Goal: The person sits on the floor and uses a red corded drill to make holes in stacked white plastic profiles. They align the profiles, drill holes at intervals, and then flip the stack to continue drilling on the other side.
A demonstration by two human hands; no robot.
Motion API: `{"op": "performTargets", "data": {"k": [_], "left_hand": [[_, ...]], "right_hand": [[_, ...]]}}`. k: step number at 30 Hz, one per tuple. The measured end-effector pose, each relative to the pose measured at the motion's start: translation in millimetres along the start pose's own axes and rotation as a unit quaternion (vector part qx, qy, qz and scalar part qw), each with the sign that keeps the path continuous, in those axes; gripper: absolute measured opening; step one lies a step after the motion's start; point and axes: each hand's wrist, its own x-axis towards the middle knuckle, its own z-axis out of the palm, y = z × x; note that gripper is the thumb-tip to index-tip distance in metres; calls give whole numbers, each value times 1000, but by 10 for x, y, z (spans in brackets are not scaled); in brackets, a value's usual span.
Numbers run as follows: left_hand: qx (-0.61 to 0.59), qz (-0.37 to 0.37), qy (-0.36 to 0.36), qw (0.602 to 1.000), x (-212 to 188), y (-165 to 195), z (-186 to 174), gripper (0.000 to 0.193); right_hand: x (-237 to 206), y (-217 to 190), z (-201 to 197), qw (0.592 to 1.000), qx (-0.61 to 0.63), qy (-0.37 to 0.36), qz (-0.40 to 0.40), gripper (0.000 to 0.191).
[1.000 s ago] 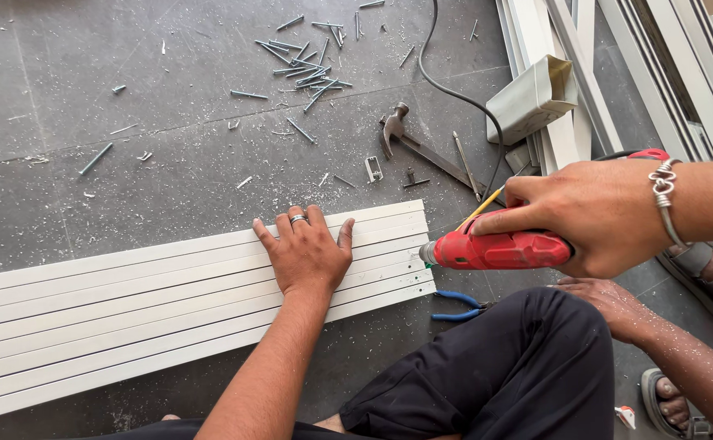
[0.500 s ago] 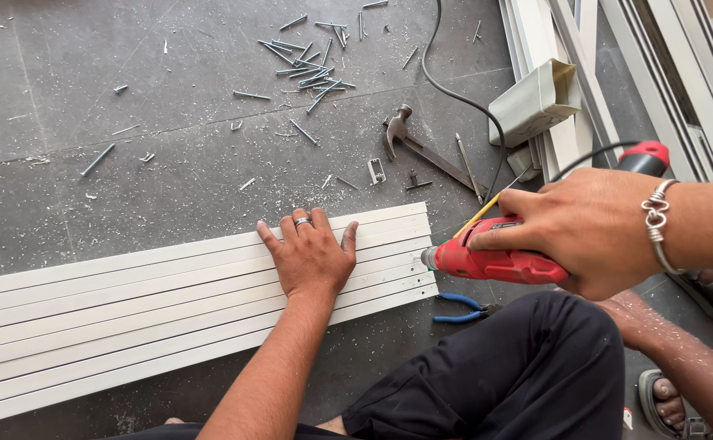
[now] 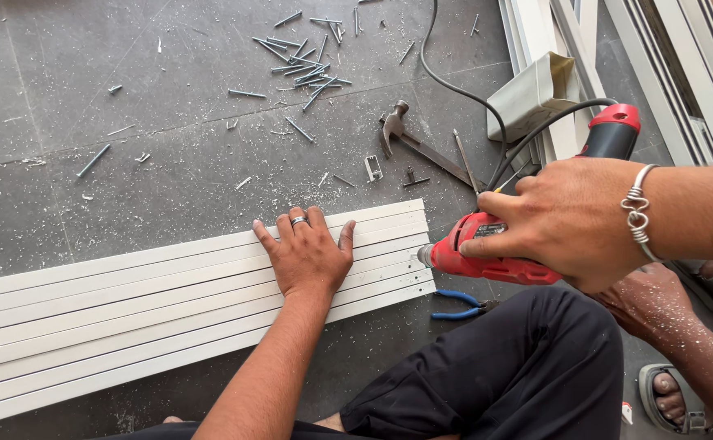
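Nearest the viewer, a knee in dark trousers point(image 3: 503, 367) fills the lower middle of the frame, with a bare forearm rising from it to the left hand point(image 3: 306, 254). The left hand lies flat, fingers spread, palm down on the white ribbed panel point(image 3: 128, 305); it grips nothing and simply presses on the surface. The panel lies flat on the grey floor point(image 3: 71, 122), running from the left edge to just right of the hand.

The right hand point(image 3: 564, 222) is wrapped closed around the body of the red power drill point(image 3: 491, 259), with a metal bangle at the wrist. The drill is held level, its nose at the right end of the panel; whether the tip actually touches the panel edge cannot be told from this angle. A black cord point(image 3: 462, 90) runs up from the drill's handle.

Just below the drill, blue-handled pliers point(image 3: 461, 304) lie on the floor. At lower right, another person's dust-speckled arm point(image 3: 666, 314) and a sandalled foot show.

Farther off, a claw hammer point(image 3: 409, 143) lies on the floor beyond the panel. Beyond it, loose screws point(image 3: 303, 61) are scattered. White frame sections point(image 3: 536, 33) stand at upper right.
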Motion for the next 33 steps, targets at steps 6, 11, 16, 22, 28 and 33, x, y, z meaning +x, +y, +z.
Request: {"op": "performTargets", "data": {"k": [6,11,16,22,28,33], "left_hand": [[7,2,-8,1000,-8,12,5,67],[11,1,-10,1000,3,9,17,68],[3,-1,-20,1000,-5,18,14,68],[4,-2,-15,1000,-5,20,-18,69],[11,-1,-16,1000,-10,19,1,69],[13,-1,-1,1000,-7,24,10,69]], "right_hand": [[-3,7,39,1000,-10,9,-8,97],[25,21,47,1000,-24,14,-11,96],[33,42,13,1000,-14,13,-12,100],[12,17,-24,1000,-15,4,-10,98],[13,6,-37,998,-60,-10,-12,95],[-2,9,-57,998,-46,17,-26,100]]}}
